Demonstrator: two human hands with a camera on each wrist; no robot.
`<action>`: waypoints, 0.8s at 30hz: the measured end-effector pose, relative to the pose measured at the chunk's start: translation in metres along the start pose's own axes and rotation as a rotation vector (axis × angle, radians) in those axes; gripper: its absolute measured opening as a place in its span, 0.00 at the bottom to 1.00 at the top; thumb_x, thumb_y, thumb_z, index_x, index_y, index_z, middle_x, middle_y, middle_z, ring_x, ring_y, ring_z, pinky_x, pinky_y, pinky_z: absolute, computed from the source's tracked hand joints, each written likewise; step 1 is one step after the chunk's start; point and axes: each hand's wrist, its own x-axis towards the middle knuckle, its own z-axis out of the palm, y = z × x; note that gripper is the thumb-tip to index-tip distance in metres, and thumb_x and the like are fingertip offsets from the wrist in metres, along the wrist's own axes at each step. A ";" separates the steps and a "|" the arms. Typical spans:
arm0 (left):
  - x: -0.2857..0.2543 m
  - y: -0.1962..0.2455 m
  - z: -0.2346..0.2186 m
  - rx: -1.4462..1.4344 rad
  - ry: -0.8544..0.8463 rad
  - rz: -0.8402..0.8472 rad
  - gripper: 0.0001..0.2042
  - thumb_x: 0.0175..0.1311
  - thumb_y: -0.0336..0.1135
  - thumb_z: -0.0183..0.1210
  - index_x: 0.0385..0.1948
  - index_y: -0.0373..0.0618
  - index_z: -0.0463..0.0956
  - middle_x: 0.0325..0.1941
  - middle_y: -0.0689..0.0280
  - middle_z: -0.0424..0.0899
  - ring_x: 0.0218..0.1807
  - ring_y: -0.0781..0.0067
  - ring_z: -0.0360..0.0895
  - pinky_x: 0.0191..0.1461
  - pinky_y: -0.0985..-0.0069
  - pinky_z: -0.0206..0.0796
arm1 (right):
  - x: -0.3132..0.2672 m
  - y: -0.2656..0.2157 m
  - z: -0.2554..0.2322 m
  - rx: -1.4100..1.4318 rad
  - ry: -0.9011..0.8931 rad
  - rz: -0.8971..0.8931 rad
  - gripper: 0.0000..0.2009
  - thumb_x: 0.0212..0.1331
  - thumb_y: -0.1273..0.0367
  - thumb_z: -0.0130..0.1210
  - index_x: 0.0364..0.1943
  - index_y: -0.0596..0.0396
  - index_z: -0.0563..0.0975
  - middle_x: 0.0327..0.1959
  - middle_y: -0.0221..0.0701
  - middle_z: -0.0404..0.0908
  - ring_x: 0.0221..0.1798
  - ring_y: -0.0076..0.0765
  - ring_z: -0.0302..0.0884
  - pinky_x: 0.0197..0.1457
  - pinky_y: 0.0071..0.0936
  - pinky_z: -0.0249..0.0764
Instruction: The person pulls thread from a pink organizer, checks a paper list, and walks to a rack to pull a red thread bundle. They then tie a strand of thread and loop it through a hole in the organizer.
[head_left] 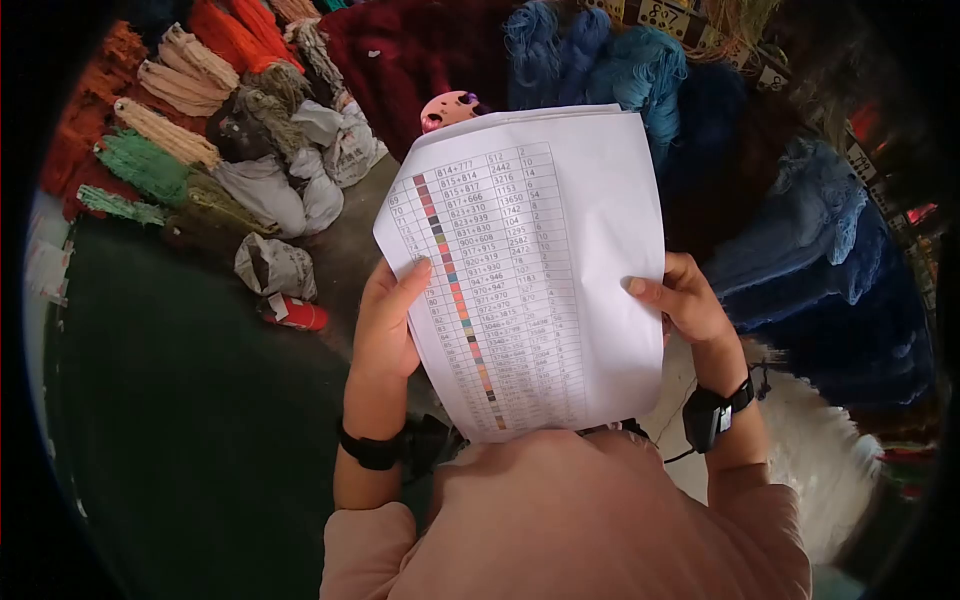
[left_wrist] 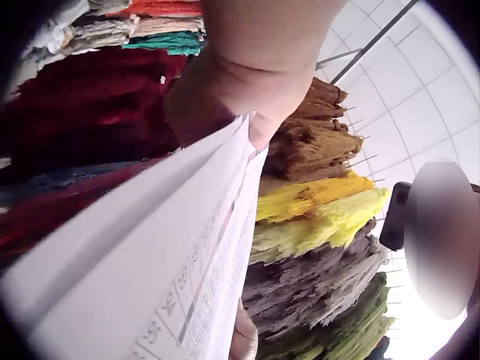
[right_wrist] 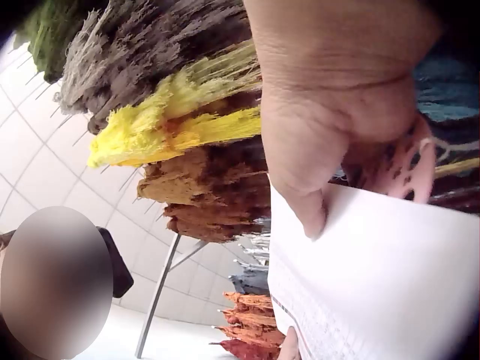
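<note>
Several printed sheets (head_left: 610, 220) are held up between both hands in the head view, showing a table of numbers with small colour squares. The left hand (head_left: 388, 320) pinches the left edge, thumb on the front. At the right edge the right hand (head_left: 690, 300) grips the paper, its thumb on the blank margin. From the left wrist view the sheets (left_wrist: 127, 247) appear edge-on under the left hand (left_wrist: 240, 97). In the right wrist view the right hand's (right_wrist: 337, 135) thumb presses on the page (right_wrist: 375, 262). A pink piece with dark holes (head_left: 447, 108) shows behind the top edge.
Yarn hanks surround the person: orange and green ones (head_left: 150, 165) at left, blue ones (head_left: 810, 230) at right, yellow ones (left_wrist: 322, 214) on a rack. White bags (head_left: 275, 268) and a red object (head_left: 297, 313) lie at left. Number labels (head_left: 662, 16) show at the top right.
</note>
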 end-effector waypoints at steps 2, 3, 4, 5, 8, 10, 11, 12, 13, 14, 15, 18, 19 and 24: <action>0.001 0.003 -0.004 0.026 0.011 0.029 0.16 0.55 0.26 0.49 0.45 0.34 0.62 0.43 0.58 0.73 0.40 0.74 0.72 0.43 0.79 0.66 | 0.002 0.003 0.007 0.015 0.026 0.001 0.09 0.48 0.69 0.54 0.31 0.60 0.76 0.14 0.28 0.73 0.07 0.15 0.64 0.07 0.10 0.58; 0.003 0.003 -0.005 0.043 0.017 0.042 0.15 0.55 0.26 0.49 0.45 0.35 0.62 0.43 0.58 0.73 0.40 0.74 0.73 0.42 0.79 0.66 | 0.003 0.004 0.010 0.020 0.037 0.003 0.09 0.48 0.69 0.54 0.30 0.61 0.76 0.14 0.28 0.73 0.07 0.15 0.64 0.07 0.10 0.58; 0.003 0.004 -0.008 0.041 0.009 0.052 0.15 0.55 0.26 0.49 0.45 0.35 0.62 0.43 0.58 0.73 0.40 0.74 0.73 0.42 0.79 0.66 | 0.004 0.005 0.014 0.026 0.048 0.005 0.09 0.48 0.69 0.54 0.30 0.61 0.76 0.13 0.28 0.73 0.07 0.15 0.64 0.06 0.10 0.58; 0.003 0.004 -0.011 0.039 0.000 0.063 0.15 0.55 0.26 0.49 0.45 0.35 0.62 0.42 0.59 0.73 0.40 0.74 0.73 0.42 0.79 0.66 | 0.005 0.006 0.017 0.023 0.063 0.009 0.09 0.48 0.69 0.54 0.30 0.61 0.76 0.13 0.28 0.73 0.07 0.15 0.63 0.06 0.10 0.58; 0.005 0.009 -0.022 0.047 -0.010 0.076 0.15 0.55 0.26 0.49 0.44 0.35 0.63 0.42 0.59 0.73 0.40 0.75 0.72 0.42 0.79 0.66 | 0.011 0.005 0.027 0.022 0.098 0.021 0.09 0.48 0.68 0.55 0.29 0.62 0.76 0.13 0.28 0.72 0.07 0.15 0.63 0.06 0.10 0.57; 0.006 0.013 -0.028 0.050 -0.010 0.076 0.15 0.55 0.26 0.50 0.44 0.35 0.63 0.42 0.59 0.73 0.40 0.75 0.72 0.42 0.79 0.65 | 0.012 0.004 0.036 0.034 0.117 0.035 0.10 0.48 0.68 0.55 0.29 0.62 0.76 0.13 0.28 0.72 0.07 0.15 0.63 0.06 0.10 0.57; 0.006 0.015 -0.029 0.049 -0.009 0.076 0.15 0.55 0.26 0.50 0.44 0.35 0.63 0.41 0.59 0.73 0.40 0.75 0.72 0.42 0.80 0.65 | 0.013 0.004 0.038 0.030 0.125 0.035 0.10 0.48 0.68 0.55 0.29 0.62 0.76 0.12 0.28 0.72 0.06 0.16 0.63 0.06 0.10 0.57; 0.007 0.017 -0.032 0.047 -0.008 0.076 0.14 0.54 0.26 0.50 0.44 0.35 0.64 0.41 0.59 0.74 0.39 0.76 0.72 0.42 0.80 0.65 | 0.015 0.004 0.041 0.026 0.133 0.036 0.10 0.48 0.68 0.55 0.29 0.63 0.76 0.12 0.28 0.72 0.06 0.16 0.63 0.05 0.10 0.57; 0.007 0.018 -0.035 0.038 -0.015 0.073 0.14 0.54 0.26 0.50 0.43 0.35 0.64 0.41 0.59 0.74 0.39 0.76 0.73 0.42 0.80 0.65 | 0.016 0.004 0.044 0.022 0.140 0.036 0.10 0.48 0.68 0.55 0.29 0.63 0.76 0.12 0.29 0.72 0.06 0.16 0.63 0.05 0.10 0.57; 0.010 0.006 -0.027 0.038 -0.021 0.075 0.14 0.54 0.26 0.50 0.43 0.35 0.64 0.41 0.59 0.74 0.39 0.76 0.73 0.42 0.80 0.65 | 0.012 0.008 0.030 0.025 0.135 0.040 0.10 0.48 0.68 0.55 0.29 0.63 0.76 0.12 0.29 0.72 0.06 0.16 0.62 0.05 0.10 0.57; 0.011 0.006 -0.028 0.032 -0.028 0.073 0.14 0.54 0.27 0.50 0.43 0.35 0.64 0.41 0.59 0.74 0.39 0.76 0.73 0.42 0.80 0.65 | 0.012 0.008 0.029 0.025 0.133 0.048 0.10 0.48 0.68 0.55 0.29 0.63 0.76 0.12 0.29 0.71 0.06 0.16 0.62 0.05 0.10 0.57; 0.012 0.011 -0.035 0.033 -0.046 0.064 0.13 0.55 0.26 0.49 0.42 0.35 0.65 0.40 0.59 0.74 0.39 0.76 0.73 0.42 0.80 0.65 | 0.014 0.007 0.035 0.027 0.137 0.053 0.10 0.48 0.69 0.54 0.29 0.63 0.75 0.11 0.29 0.71 0.05 0.16 0.62 0.05 0.10 0.57; 0.012 0.011 -0.035 0.030 -0.043 0.059 0.13 0.55 0.26 0.49 0.42 0.35 0.65 0.40 0.59 0.74 0.39 0.76 0.73 0.42 0.80 0.65 | 0.014 0.008 0.036 0.029 0.139 0.051 0.10 0.48 0.69 0.54 0.29 0.64 0.75 0.11 0.29 0.71 0.05 0.16 0.62 0.05 0.10 0.57; 0.012 0.013 -0.034 0.014 -0.033 0.046 0.13 0.54 0.26 0.49 0.42 0.35 0.65 0.40 0.58 0.74 0.38 0.75 0.73 0.41 0.79 0.66 | 0.015 0.010 0.035 0.038 0.134 0.021 0.09 0.48 0.69 0.54 0.29 0.64 0.75 0.16 0.29 0.72 0.07 0.17 0.64 0.05 0.11 0.59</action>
